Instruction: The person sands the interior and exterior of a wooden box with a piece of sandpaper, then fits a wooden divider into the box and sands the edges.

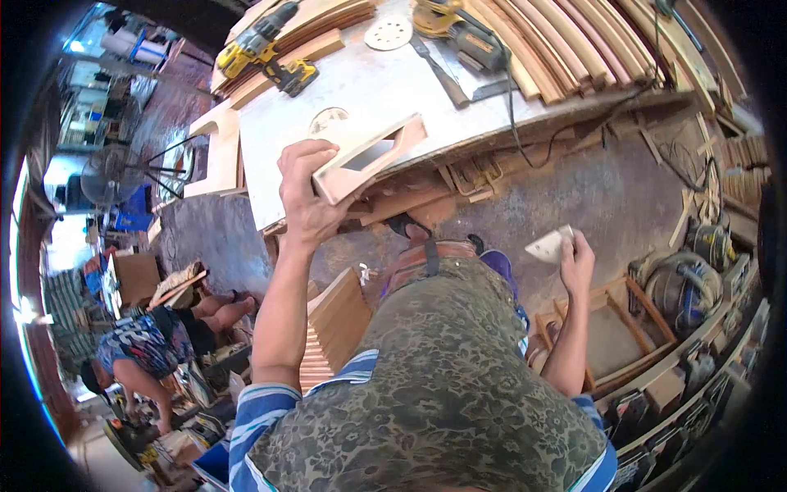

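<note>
My left hand grips one end of a pale wooden piece with an angular cutout, holding it tilted over the front edge of the workbench. Off to the right, away from the bench, my right hand is closed on a small whitish sheet, which looks like folded sandpaper. The sheet and the wooden piece are well apart. On the bench behind the wooden piece lies a round pale disc.
A yellow drill, a perforated disc, a scraper and a corded sander lie on the bench near wood strips. Stacked wood stands beside me. Another person bends at lower left.
</note>
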The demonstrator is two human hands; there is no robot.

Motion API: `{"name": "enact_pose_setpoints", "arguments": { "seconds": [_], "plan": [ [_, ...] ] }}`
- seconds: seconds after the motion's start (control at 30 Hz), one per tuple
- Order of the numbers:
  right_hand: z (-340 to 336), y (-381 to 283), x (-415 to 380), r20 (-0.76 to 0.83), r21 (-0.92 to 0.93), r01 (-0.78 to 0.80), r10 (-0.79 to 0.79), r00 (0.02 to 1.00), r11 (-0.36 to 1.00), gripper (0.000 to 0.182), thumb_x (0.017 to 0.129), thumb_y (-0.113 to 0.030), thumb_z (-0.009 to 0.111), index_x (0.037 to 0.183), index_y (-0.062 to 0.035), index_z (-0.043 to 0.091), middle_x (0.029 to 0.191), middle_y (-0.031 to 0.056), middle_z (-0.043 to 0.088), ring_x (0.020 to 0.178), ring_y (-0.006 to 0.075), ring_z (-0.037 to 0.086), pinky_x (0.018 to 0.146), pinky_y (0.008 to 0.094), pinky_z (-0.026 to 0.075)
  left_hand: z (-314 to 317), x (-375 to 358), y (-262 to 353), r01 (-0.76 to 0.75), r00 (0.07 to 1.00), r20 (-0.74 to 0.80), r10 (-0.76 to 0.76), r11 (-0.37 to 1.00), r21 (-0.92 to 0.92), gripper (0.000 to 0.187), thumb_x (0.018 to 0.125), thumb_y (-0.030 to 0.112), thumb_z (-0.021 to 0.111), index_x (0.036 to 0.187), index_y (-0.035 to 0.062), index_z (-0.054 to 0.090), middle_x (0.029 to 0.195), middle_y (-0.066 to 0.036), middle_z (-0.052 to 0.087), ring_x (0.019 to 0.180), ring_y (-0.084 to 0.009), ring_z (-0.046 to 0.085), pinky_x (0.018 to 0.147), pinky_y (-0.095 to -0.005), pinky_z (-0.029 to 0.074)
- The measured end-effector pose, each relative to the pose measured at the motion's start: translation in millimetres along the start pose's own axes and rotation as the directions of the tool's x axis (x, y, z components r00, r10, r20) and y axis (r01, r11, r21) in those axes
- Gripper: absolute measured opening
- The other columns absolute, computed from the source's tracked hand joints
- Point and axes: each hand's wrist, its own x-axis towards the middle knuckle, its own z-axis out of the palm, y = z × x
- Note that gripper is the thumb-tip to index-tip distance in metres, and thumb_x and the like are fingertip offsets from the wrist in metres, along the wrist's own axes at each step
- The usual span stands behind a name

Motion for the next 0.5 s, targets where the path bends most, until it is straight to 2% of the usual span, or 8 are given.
{"name": "enact_pose_setpoints", "arguments": {
  "seconds": [0.03,0.1,0.13,0.23,0.27,0.33,0.47,0.5],
  "plan": [
    [-3,0,-3,0.011,-0.008,0.029,-0.029,1.0,1.0,0.03,0.1,-0.017,0.057,0.121,-0.0008,0.069,0.104,0.021,0.073,0.097,0.0294,0.071,0.089,0.0395,0.053,-6,-1,6,-0.011,0.999,-0.052,0.008,0.999,-0.053,0.062,0.067,0.014,0.099,0.115,0.0064,0.06,0.115,-0.014,0.065,0.107,-0.0297,0.063,0.094,-0.0433,0.051],
    [-11,2,-4,-0.057,0.042,-0.028,0.03,0.998,0.999,0.029,0.102,-0.016,0.058,0.122,0.0022,0.068,0.102,0.0157,0.074,0.097,0.0198,0.067,0.088,0.0349,0.052,-15,0,19,-0.063,0.99,-0.136,0.045,0.99,-0.13,0.066,0.068,0.017,0.099,0.118,0.0079,0.057,0.114,-0.013,0.064,0.106,-0.0304,0.062,0.092,-0.0438,0.052],
    [-13,2,-3,-0.051,0.029,0.002,0.0,0.999,1.0,0.029,0.102,-0.016,0.058,0.122,0.0022,0.068,0.102,0.0157,0.074,0.097,0.0198,0.067,0.088,0.0349,0.052,-18,2,23,-0.055,0.986,-0.165,0.034,0.991,-0.12,0.066,0.068,0.017,0.099,0.118,0.0079,0.057,0.114,-0.013,0.064,0.106,-0.0304,0.062,0.092,-0.0438,0.052],
    [-18,-17,2,-0.021,-0.004,-0.006,0.006,1.0,1.0,0.026,0.102,-0.011,0.058,0.121,0.0041,0.068,0.102,0.0118,0.073,0.095,0.0154,0.064,0.086,0.032,0.051,-24,3,36,-0.186,0.96,-0.24,0.147,0.972,-0.147,0.058,0.075,0.026,0.094,0.117,0.0106,0.057,0.111,-0.012,0.065,0.102,-0.0302,0.061,0.09,-0.0438,0.053],
    [-18,-22,7,-0.013,-0.024,0.013,-0.013,1.0,1.0,0.026,0.102,-0.011,0.058,0.121,0.0041,0.068,0.102,0.0118,0.073,0.095,0.0154,0.064,0.086,0.032,0.051,-26,5,40,-0.171,0.957,-0.261,0.13,0.975,-0.143,0.058,0.075,0.026,0.094,0.117,0.0106,0.057,0.111,-0.012,0.065,0.102,-0.0302,0.061,0.09,-0.0438,0.053],
    [-21,-32,13,0.034,0.048,-0.01,0.008,0.999,0.999,0.025,0.102,-0.01,0.058,0.12,0.0052,0.068,0.102,0.0109,0.073,0.095,0.0146,0.063,0.086,0.0312,0.051,-27,4,48,-0.206,0.94,-0.307,0.146,0.964,-0.171,0.054,0.073,0.024,0.093,0.112,0.011,0.059,0.109,-0.009,0.068,0.1,-0.0287,0.061,0.084,-0.0413,0.052],
    [-23,-56,28,0.053,-0.012,0.039,-0.038,0.998,0.999,0.025,0.101,-0.007,0.056,0.12,0.0053,0.068,0.103,0.0097,0.073,0.096,0.0151,0.064,0.086,0.0313,0.052,-31,-3,42,-0.192,0.926,-0.363,0.103,0.957,-0.219,0.054,0.072,0.023,0.092,0.113,0.0126,0.059,0.113,-0.008,0.068,0.101,-0.0287,0.06,0.084,-0.0416,0.052],
    [-22,-64,31,0.043,-0.063,0.096,-0.094,0.995,0.993,0.025,0.101,-0.006,0.056,0.12,0.005,0.069,0.103,0.0099,0.073,0.097,0.0153,0.065,0.087,0.0317,0.052,-32,-2,42,-0.191,0.921,-0.378,0.09,0.952,-0.24,0.052,0.073,0.024,0.091,0.113,0.0135,0.059,0.112,-0.007,0.069,0.102,-0.0285,0.06,0.084,-0.0423,0.051]
  ]
}}
